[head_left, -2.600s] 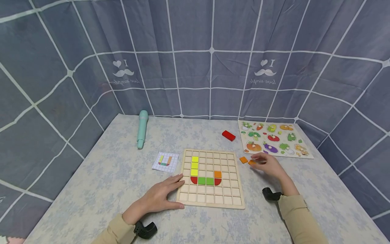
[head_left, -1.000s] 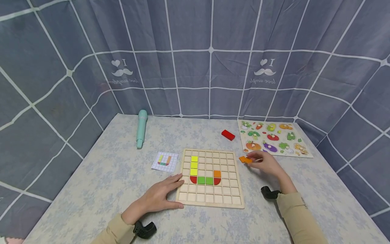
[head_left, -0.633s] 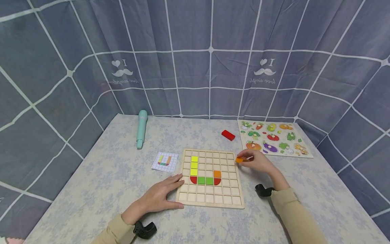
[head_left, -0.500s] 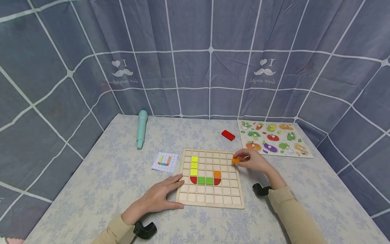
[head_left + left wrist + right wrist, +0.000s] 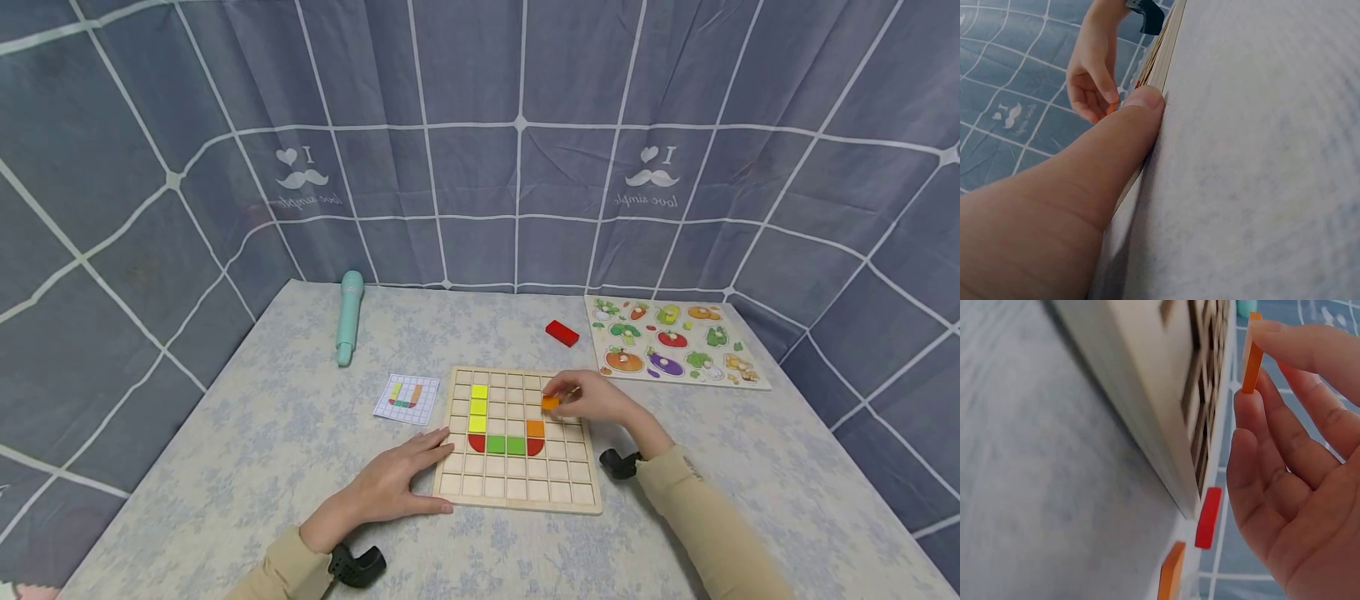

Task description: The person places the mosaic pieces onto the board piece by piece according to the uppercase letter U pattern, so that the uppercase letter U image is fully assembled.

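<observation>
My right hand (image 5: 596, 400) pinches an orange square tile (image 5: 550, 403) between thumb and fingers, over the right part of the wooden grid board (image 5: 517, 496). In the right wrist view the held tile (image 5: 1252, 356) stands on edge, and a second orange tile (image 5: 1171, 574) lies on the table beyond the board; the hand hides it in the head view. Spread along the board's left edge is my left hand (image 5: 393, 479), its thumb at the near corner. Set in the board are yellow tiles (image 5: 478, 407), green tiles (image 5: 506, 445), two red rounded pieces (image 5: 477, 442) and one orange tile (image 5: 535, 428).
A pattern card (image 5: 407, 399) lies left of the board. Farther back are a teal microphone-shaped object (image 5: 349, 318), a red block (image 5: 562, 333) and a vegetable puzzle board (image 5: 675, 342). A grid-patterned curtain (image 5: 480, 183) closes off the table's back and sides.
My right hand has picked up an orange tile from beside the board and carried it left over the grid. The left hand has kept its place.
</observation>
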Motion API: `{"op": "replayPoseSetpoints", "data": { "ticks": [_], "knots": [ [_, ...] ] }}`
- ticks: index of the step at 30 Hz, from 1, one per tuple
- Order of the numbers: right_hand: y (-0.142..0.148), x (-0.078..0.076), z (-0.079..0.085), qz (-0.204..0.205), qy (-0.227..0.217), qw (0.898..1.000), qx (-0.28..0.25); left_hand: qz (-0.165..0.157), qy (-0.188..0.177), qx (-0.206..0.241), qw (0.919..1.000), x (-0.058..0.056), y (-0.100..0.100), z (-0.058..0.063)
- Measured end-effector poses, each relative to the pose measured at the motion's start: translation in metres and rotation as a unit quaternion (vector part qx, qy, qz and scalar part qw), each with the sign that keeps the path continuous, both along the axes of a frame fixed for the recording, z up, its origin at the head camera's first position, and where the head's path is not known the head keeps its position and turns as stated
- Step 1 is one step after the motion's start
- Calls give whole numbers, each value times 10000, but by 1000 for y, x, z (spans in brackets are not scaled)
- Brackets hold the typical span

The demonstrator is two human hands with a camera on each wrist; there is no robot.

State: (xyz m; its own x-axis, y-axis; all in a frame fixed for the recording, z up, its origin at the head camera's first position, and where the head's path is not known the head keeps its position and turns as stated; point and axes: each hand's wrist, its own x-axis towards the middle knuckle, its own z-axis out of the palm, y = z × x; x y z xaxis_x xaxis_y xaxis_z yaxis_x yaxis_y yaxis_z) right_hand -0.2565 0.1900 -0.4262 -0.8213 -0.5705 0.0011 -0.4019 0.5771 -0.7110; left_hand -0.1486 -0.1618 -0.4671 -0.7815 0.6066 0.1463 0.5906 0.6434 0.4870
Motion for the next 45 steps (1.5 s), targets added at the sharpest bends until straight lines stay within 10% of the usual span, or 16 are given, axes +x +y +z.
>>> {"op": "replayPoseSetpoints", "data": {
  "ticks": [45],
  "knots": [
    [-16, -6, 3, 255, -14, 9996, 154, -55, 40, 37, 10000, 0, 0, 1]
  ]
}}
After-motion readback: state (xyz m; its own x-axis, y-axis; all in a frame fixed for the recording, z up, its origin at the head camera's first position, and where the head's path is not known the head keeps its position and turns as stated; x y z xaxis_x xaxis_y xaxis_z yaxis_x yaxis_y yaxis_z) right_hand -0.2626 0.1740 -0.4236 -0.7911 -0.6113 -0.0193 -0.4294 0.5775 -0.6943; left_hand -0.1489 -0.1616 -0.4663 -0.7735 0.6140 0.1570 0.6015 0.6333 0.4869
